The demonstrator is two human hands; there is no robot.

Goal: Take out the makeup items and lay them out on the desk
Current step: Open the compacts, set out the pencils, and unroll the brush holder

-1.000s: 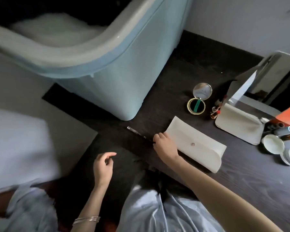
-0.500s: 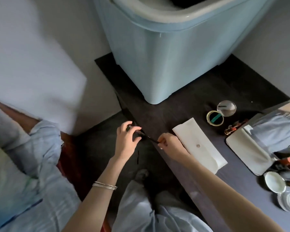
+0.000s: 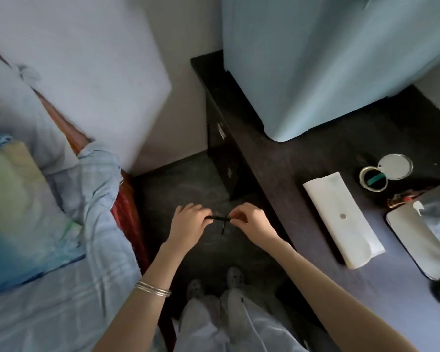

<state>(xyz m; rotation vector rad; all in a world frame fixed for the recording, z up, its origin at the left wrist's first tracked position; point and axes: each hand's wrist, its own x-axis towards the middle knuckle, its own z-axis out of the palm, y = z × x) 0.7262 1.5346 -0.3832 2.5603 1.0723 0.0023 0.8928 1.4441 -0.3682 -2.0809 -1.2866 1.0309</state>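
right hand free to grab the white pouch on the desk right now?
Probably not yet. The right hand and left hand both pinch the thin black pencil off the desk's edge. The path to the white pouch looks unobstructed once it lets go.

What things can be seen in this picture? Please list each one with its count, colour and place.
pencil: one, black, thin, held between both hands above the floor
pouch: one, white, flat on the desk
desk: one, dark, on the right
compact mirror: one, gold rim, open, on the desk behind the pouch
mirror: one, white base, desk's right edge
tub: one, light blue, at the back of the desk
bed: one, pale blue cover, on the left
bracelets: silver, left wrist
left hand: pinches the pencil's left end
right hand: pinches its right end
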